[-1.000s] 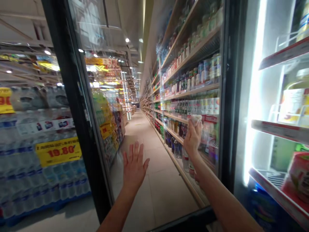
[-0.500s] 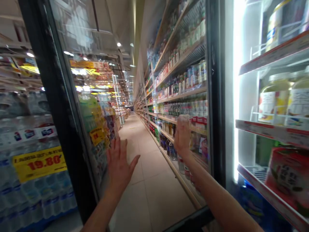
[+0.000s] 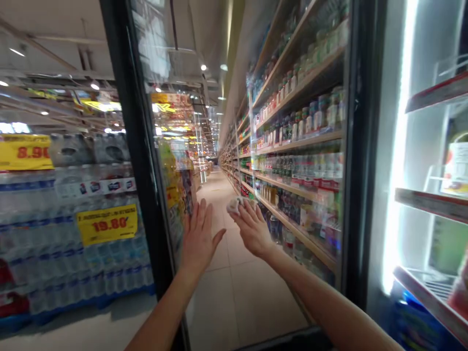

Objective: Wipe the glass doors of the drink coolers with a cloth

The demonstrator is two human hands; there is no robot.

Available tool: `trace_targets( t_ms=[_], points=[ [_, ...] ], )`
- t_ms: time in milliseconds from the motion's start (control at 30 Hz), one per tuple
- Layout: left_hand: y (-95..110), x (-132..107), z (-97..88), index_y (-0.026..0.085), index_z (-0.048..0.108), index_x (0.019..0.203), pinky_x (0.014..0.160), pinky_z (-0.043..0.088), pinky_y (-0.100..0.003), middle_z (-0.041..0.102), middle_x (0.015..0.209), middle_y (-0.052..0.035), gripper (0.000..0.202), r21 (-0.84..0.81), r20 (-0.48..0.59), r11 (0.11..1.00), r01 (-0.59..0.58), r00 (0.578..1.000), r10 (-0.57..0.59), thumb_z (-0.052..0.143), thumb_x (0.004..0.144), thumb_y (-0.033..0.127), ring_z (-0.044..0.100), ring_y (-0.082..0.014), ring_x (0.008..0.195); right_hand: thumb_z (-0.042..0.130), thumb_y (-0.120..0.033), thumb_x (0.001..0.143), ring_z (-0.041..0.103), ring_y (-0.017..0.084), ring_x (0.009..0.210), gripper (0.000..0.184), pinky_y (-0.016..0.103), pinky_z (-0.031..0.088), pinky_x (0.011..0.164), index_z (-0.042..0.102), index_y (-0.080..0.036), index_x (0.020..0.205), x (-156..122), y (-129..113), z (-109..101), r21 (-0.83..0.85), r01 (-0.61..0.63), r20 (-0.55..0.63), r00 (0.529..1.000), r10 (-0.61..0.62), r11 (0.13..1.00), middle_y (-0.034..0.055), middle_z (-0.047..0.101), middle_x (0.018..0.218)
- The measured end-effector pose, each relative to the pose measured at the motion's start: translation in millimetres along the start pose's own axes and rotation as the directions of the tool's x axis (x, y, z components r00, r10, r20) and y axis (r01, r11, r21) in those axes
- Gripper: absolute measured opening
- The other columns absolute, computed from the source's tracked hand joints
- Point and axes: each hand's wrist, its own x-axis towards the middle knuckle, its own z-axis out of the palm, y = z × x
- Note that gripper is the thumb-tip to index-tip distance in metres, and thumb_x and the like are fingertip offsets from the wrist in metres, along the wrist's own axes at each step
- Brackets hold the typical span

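Note:
In front of me stands a glass door (image 3: 223, 312) in a black frame, swung out from a lit fridge. My left hand (image 3: 200, 236) lies flat on the glass near the left frame bar, fingers together and thumb out; it holds nothing. My right hand (image 3: 254, 229) presses a crumpled white cloth (image 3: 236, 204) to the glass, right of the left hand. Part of the cloth is hidden under the fingers. Smeary white marks (image 3: 153, 53) show at the upper left of the pane.
Through or mirrored in the glass, drink shelves (image 3: 300, 136) line an aisle. Fridge shelves (image 3: 431, 202) with bottles are at right, beside a bright light strip (image 3: 398, 161). Packs of bottled water (image 3: 73, 219) with yellow price signs (image 3: 107, 225) are stacked at left.
My right hand has moved left and down across the glass with the cloth, closer to my left hand. The left hand stays flat on the pane. The view has turned left.

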Motion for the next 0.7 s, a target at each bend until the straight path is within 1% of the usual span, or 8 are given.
trace_targets(
  t_ms=[67,167,233,300,400,467,600,700],
  points=[
    [-9,-12,-7.1,0.015,0.014,0.145,0.109,0.026,-0.049,0.033,0.145,-0.0177,0.074,-0.024,0.011,0.999,-0.021,1.000,0.021,0.051,0.085,0.039,0.023,-0.0272,0.138,0.039,-0.008,0.081,0.021,0.019,0.140,0.056,0.045,0.022,0.114,0.043,-0.027,0.135,15,-9,1,0.027,0.060,0.002,0.998,-0.060,0.998,0.0039,0.048,0.138],
    [-23,-25,-25.3,0.015,0.015,0.144,0.108,0.030,-0.047,0.030,0.146,-0.0180,0.070,-0.090,-0.050,0.993,0.078,0.995,-0.082,0.050,0.086,0.034,0.024,-0.0261,0.138,0.039,-0.010,0.084,0.016,0.021,0.141,0.053,0.049,0.019,0.113,0.044,-0.023,0.134,44,-13,1,0.041,-0.147,-0.087,0.985,0.150,0.988,0.0068,0.042,0.143],
    [-29,-29,-39.5,0.017,0.016,0.144,0.109,0.030,-0.045,0.027,0.148,-0.0172,0.067,-0.144,-0.091,0.977,0.157,0.981,-0.171,0.050,0.086,0.030,0.024,-0.0250,0.138,0.039,-0.012,0.085,0.014,0.023,0.142,0.051,0.050,0.018,0.113,0.044,-0.021,0.135,50,-26,6,0.064,-0.177,-0.075,0.981,0.181,0.982,0.0078,0.039,0.144],
    [-34,-32,-51.5,0.018,0.017,0.143,0.108,0.032,-0.043,0.026,0.148,-0.0166,0.065,-0.177,-0.099,0.968,0.178,0.975,-0.197,0.048,0.087,0.026,0.025,-0.0240,0.137,0.040,-0.011,0.085,0.016,0.023,0.141,0.050,0.049,0.019,0.114,0.046,-0.020,0.133,42,-52,13,0.118,-0.017,-0.006,1.000,0.018,0.993,0.0071,0.043,0.142],
    [-41,-39,-61.8,0.019,0.019,0.143,0.108,0.033,-0.043,0.028,0.147,-0.0156,0.063,-0.167,-0.096,0.975,0.145,0.982,-0.163,0.047,0.087,0.021,0.028,-0.0236,0.136,0.043,-0.012,0.085,0.022,0.020,0.139,0.046,0.045,0.020,0.114,0.049,-0.021,0.130,30,-90,24,0.240,0.262,0.072,0.956,-0.286,0.935,0.0052,0.046,0.140],
    [-45,-44,-64.2,0.019,0.021,0.142,0.108,0.032,-0.045,0.029,0.147,-0.0157,0.063,-0.148,-0.109,0.978,0.147,0.980,-0.164,0.047,0.086,0.019,0.028,-0.0239,0.136,0.043,-0.013,0.086,0.024,0.019,0.139,0.046,0.045,0.019,0.114,0.048,-0.022,0.131,44,-103,28,0.266,0.255,0.075,0.956,-0.284,0.930,0.0055,0.045,0.140],
    [-50,-44,-66.7,0.016,0.022,0.142,0.110,0.029,-0.047,0.029,0.146,-0.0180,0.063,-0.121,-0.121,0.974,0.189,0.972,-0.203,0.048,0.085,0.017,0.025,-0.0246,0.137,0.039,-0.016,0.089,0.019,0.024,0.140,0.045,0.051,0.016,0.114,0.044,-0.020,0.134,90,-112,33,0.244,0.038,0.055,0.997,-0.053,0.969,0.0077,0.039,0.145],
    [-50,-41,-70.0,0.017,0.021,0.142,0.110,0.028,-0.047,0.028,0.147,-0.0174,0.063,-0.117,-0.129,0.976,0.181,0.972,-0.196,0.048,0.085,0.017,0.024,-0.0246,0.138,0.038,-0.017,0.091,0.020,0.023,0.140,0.041,0.049,0.020,0.113,0.047,-0.019,0.131,66,-127,37,0.288,0.181,0.056,0.977,-0.205,0.940,0.0068,0.042,0.142]
  ],
)
